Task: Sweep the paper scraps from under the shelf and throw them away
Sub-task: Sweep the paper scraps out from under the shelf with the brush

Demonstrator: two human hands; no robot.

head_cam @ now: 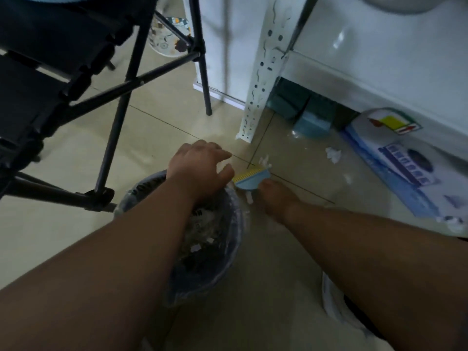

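A small blue dustpan (253,180) with a yellow comb edge is tilted at the rim of a dark waste bin (228,254) lined with a clear bag; white scraps lie inside. My right hand (274,196) grips the dustpan from behind. My left hand (202,168) hovers over the bin's far rim beside the pan, fingers loosely spread, holding nothing I can see. White paper scraps lie on the tiled floor: one (264,160) just beyond the pan, a crumpled one (333,154) under the shelf. The white perforated shelf post (258,79) stands behind.
A black folding chair frame (121,105) fills the left. Teal boxes (301,110) and a flat blue-and-white carton (405,160) lie under the shelf at right. A patterned bowl (167,36) sits far back. More scraps (453,221) lie at the carton's near end.
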